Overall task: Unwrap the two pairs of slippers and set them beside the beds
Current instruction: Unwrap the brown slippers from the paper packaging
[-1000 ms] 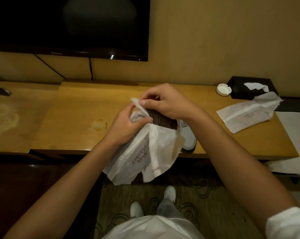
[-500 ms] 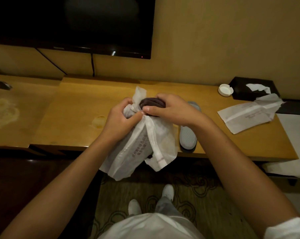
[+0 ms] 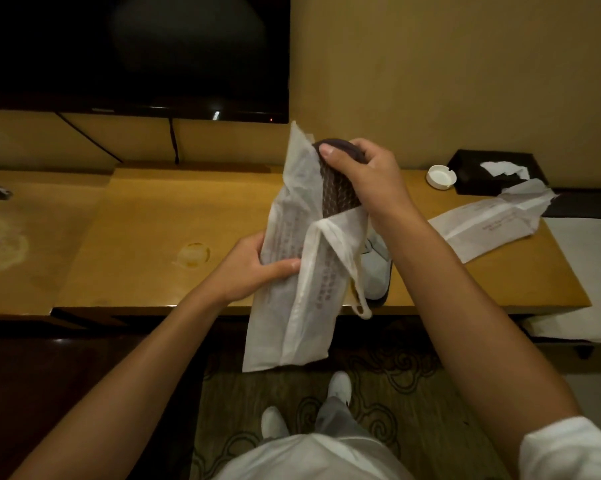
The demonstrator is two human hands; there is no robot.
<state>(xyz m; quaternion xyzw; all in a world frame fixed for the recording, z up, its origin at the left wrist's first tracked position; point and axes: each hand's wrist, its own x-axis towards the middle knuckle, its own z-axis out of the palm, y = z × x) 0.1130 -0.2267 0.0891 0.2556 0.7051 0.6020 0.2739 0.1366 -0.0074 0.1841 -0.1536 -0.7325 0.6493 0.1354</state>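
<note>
Head view, right hand (image 3: 365,178) gripping slippers (image 3: 337,188), left hand (image 3: 254,268) holding wrapper (image 3: 292,306)

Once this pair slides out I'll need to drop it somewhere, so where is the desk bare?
The widest bare stretch of the wooden desk lies left of the slipper bag, around the round stain. The right end is crowded: an unwrapped slipper, the empty wrapper, the ashtray and the tissue box.
</note>
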